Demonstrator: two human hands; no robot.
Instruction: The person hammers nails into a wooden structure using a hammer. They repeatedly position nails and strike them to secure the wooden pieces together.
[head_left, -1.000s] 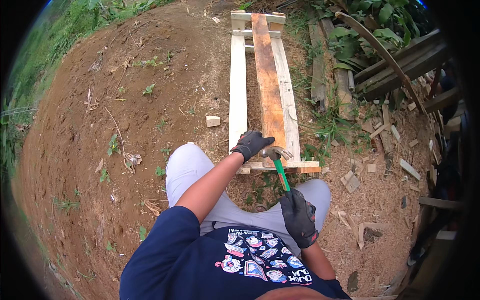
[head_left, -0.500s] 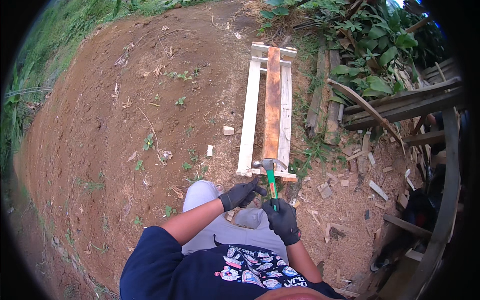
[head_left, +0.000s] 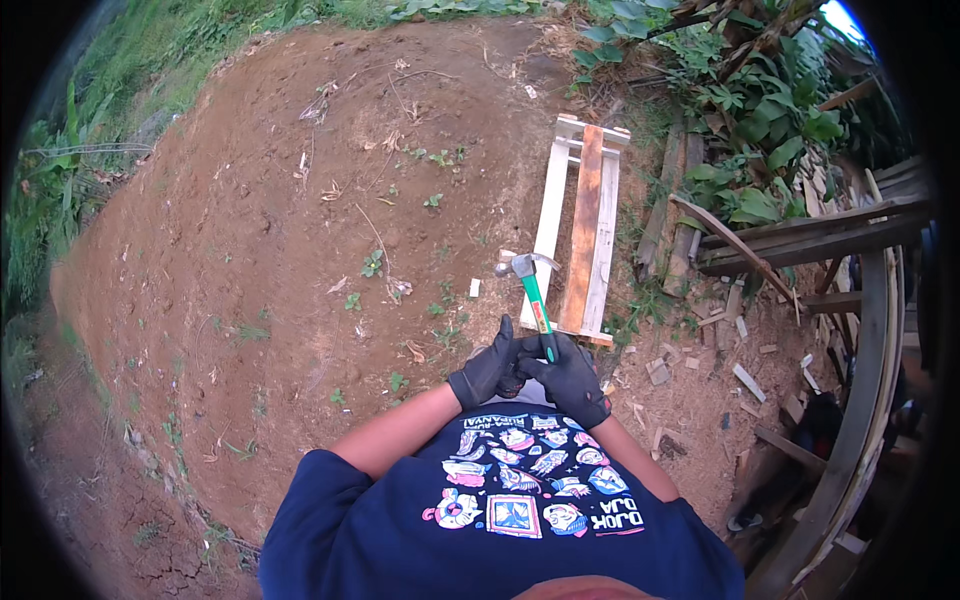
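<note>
Both my hands wear dark gloves and meet in front of my shirt. My right hand [head_left: 566, 380] is closed round the lower end of a claw hammer [head_left: 537, 305] with a green handle. The hammer's grey metal head [head_left: 524, 265] points up and away, over the left plank of a wooden frame. My left hand [head_left: 486, 370] touches the right one, thumb up and other fingers curled; what they hold, if anything, is hidden. The frame has pale side planks [head_left: 551, 215] joined by short crosspieces, and a reddish-brown plank [head_left: 585, 225] lies lengthwise along it.
Bare brown soil [head_left: 250, 220] with small weeds spreads to the left. Wood offcuts [head_left: 748, 382] and sawdust lie to the right. Long boards [head_left: 815, 235] and a timber structure [head_left: 860, 400] stand beyond them. Leafy plants [head_left: 760, 130] grow at the far right.
My hands have come together closer to my body, drawing the hammer back toward me. Its head has left the brown plank's near end and leans left. The view has shifted.
</note>
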